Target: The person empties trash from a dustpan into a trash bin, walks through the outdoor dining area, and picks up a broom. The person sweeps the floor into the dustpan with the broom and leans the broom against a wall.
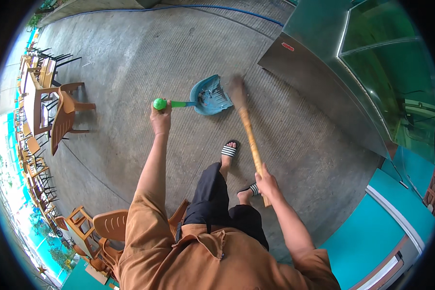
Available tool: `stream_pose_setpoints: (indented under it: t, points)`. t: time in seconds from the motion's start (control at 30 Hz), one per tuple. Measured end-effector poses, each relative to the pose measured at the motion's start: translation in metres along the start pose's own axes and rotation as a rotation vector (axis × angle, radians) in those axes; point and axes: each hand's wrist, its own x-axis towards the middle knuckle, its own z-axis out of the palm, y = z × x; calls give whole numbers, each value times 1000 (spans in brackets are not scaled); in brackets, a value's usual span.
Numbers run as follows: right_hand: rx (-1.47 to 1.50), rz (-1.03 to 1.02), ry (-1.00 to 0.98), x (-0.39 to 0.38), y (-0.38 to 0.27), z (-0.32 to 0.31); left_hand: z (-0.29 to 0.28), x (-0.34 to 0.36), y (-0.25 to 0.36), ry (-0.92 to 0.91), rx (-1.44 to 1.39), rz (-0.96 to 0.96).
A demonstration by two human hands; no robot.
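My left hand (160, 120) is closed round the green handle of a dustpan, near the handle's rounded end. The dustpan's blue scoop (211, 107) lies on the concrete floor with its jagged open edge facing right, and bits of dirt are in it. My right hand (267, 183) grips the wrapped, tan handle of a broom (248, 128) near its lower end. The broom's brown bristles, blurred by motion, are just right of the scoop's open edge. Whether they touch the scoop I cannot tell.
Brown chairs (65, 108) and tables line the left side, with more chairs (112, 224) close behind my left arm. A metal cabinet with glass panels (319, 82) stands at the right. A blue hose (222, 7) runs along the far floor. A teal counter (360, 237) is at lower right.
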Motion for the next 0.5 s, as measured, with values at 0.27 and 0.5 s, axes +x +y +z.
stream_pose_setpoints:
  t: [0.27, 0.5]
  points:
    - [141, 221, -356, -117, -76, -117, -13, 6, 25, 12, 176, -6]
    - [256, 224, -318, -80, -85, -96, -38, -8, 25, 26, 218, -78]
